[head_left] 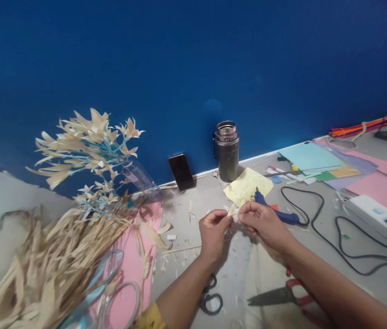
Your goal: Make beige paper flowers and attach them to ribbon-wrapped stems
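Observation:
Near the middle of the table, my left hand and my right hand meet fingertip to fingertip. Between them is a small pale piece of dried husk, pinched from both sides; the fingers partly hide it. Just beyond lies a yellow paper with bits on it. A blue glue gun rests behind my right hand, its nozzle over the paper. Black-handled scissors lie by my left forearm, and large scissors with red handles are partly under my right forearm.
Dried husks and pale husk flowers in a clear bottle fill the left. A phone and an open flask stand by the wall. Rightward are a black cord, coloured papers and a white box.

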Available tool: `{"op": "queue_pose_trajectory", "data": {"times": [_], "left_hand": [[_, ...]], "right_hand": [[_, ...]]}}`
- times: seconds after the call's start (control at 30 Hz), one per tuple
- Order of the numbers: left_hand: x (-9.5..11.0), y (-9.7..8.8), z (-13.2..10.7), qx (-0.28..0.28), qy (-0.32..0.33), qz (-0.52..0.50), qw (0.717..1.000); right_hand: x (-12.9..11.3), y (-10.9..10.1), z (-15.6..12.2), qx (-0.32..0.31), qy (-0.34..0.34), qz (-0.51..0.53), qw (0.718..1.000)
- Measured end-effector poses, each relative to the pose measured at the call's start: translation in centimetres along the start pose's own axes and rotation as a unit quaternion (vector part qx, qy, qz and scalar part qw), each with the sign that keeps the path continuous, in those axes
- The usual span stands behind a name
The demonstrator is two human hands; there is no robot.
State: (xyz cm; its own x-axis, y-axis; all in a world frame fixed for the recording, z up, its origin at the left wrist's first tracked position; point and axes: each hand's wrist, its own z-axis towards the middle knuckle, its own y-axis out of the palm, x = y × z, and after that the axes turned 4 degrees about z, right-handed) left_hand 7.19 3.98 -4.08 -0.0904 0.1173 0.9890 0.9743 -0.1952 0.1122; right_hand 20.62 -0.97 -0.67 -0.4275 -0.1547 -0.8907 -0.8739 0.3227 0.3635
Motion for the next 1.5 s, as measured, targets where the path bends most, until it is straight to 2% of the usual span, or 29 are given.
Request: {"op": "queue_pose_trajectory", "data": {"times": [0.13, 0.2, 0.27, 0.33, 0.4, 0.5, 0.6, 0.67, 0.93, 1.27, 1.5], "left_hand": [[0.1, -0.1, 0.0, -0.004, 0.016, 0.013, 1.000], [0.1, -0.1, 0.0, -0.004, 0.008, 0.003, 1.000], [0.2, -0.1, 0.0, 0.003, -0.004, -0.010, 1.000], [0.2, 0.0, 0.0, 0.008, -0.017, -0.026, 0.999], [0.1, 0.0, 0.1, 0.009, -0.027, -0.050, 0.998], [0.0, 0.1, 0.1, 0.005, -0.031, -0.074, 0.997], [0.0, 0.1, 0.0, 0.001, -0.024, -0.061, 0.998], [0.0, 0.1, 0.0, -0.003, -0.024, -0.044, 0.999], [-0.2, 0.1, -0.3, -0.020, -0.031, -0.050, 0.998], [-0.2, 0.2, -0.4, -0.042, -0.031, -0.070, 0.996], [0.1, 0.2, -0.5, -0.084, -0.078, -0.133, 0.985]], "right_hand": [[-0.1, 0.0, -0.2, -0.011, -0.016, -0.030, 0.999], [-0.2, -0.1, -0.5, -0.007, -0.058, -0.093, 0.994], [-0.2, -0.3, -0.7, 0.004, -0.128, -0.185, 0.974], [0.0, -0.5, -0.9, 0.016, -0.213, -0.286, 0.934], [0.4, -0.9, -0.8, 0.016, -0.299, -0.373, 0.878], [1.1, -1.2, -0.4, 0.004, -0.403, -0.448, 0.798], [1.4, -1.4, -0.2, 0.008, -0.443, -0.480, 0.757], [1.4, -1.4, -0.1, 0.014, -0.450, -0.486, 0.750], [1.1, -1.5, -0.1, 0.018, -0.442, -0.480, 0.758], [1.2, -1.3, -0.2, 0.040, -0.478, -0.514, 0.711], [1.0, -1.1, -0.4, 0.049, -0.475, -0.520, 0.708]]}}
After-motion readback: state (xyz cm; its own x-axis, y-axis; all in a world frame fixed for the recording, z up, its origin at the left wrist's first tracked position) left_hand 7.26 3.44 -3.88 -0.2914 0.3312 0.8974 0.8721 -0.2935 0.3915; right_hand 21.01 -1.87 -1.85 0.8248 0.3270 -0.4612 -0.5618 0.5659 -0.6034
